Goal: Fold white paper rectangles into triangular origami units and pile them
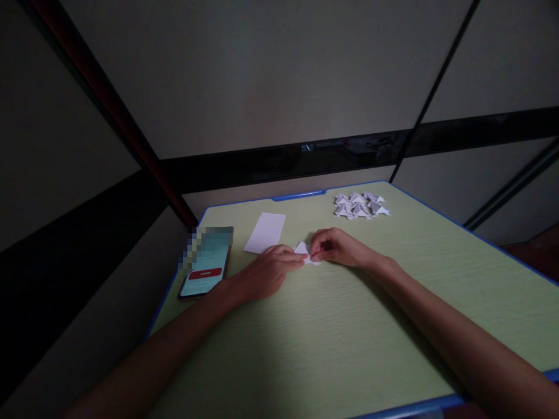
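Observation:
A small folded piece of white paper (302,249) lies on the table between my two hands, its pointed top facing away from me. My left hand (273,269) comes in from the left and holds the paper against the table, its fingers stretched together over the near left part. On the other side, my right hand (332,247) is closed, with thumb and fingertips pinching the paper's right edge. The fingers hide parts of the folds.
A sheet of white paper (267,230) lies just beyond my left hand. To the left rests a phone (207,262) with a lit screen. Several folded paper figures (360,206) stand in two rows at the far right. The greenish table (332,343) has blue edging and meets a panelled wall (271,75).

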Demonstrator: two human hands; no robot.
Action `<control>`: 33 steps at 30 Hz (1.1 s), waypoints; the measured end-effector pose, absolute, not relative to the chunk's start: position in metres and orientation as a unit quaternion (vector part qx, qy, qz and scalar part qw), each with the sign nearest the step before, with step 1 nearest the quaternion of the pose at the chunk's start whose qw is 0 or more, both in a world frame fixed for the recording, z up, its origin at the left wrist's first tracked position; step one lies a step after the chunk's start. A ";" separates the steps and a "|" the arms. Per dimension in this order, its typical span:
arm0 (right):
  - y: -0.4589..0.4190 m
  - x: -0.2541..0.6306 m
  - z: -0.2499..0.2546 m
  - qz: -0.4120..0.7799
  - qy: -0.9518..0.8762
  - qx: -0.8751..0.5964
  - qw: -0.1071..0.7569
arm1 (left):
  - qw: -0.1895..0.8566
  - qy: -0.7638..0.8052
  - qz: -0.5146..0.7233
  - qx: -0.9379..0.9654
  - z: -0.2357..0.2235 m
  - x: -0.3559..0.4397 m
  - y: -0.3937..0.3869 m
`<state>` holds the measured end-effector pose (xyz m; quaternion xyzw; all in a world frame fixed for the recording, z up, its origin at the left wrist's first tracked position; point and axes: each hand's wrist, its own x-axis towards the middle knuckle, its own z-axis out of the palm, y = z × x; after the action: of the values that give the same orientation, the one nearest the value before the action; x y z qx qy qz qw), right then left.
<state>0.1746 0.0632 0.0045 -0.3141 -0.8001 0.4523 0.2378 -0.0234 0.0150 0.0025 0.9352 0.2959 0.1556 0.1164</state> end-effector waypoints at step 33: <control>0.057 0.180 0.003 0.275 -0.891 -0.265 0.246 | 0.116 0.269 0.179 0.939 -0.001 -0.030 0.020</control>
<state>0.1802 0.0569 0.0031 -0.2654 -0.8907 0.2754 0.2457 -0.0297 0.0203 -0.0013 0.9394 0.2687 0.1787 0.1162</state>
